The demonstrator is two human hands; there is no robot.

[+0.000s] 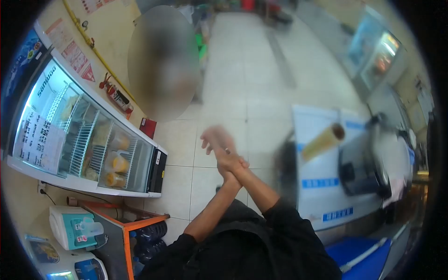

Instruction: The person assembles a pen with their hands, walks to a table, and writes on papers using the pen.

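1. Left grip [229,163]: closed around the right wrist [242,173], at 12 o'clock before the torso.
2. Right grip [217,139]: bare, fingers loosely parted, blurred.
3. Refrigerator [155,173], 10 o'clock: wire racks [81,149] carry clear tubs [120,164] with yellow-orange contents.
4. Tabletop [317,205], 2 o'clock: bears a tan, hollow-looking cylinder [319,145]; interior too blurred to read.
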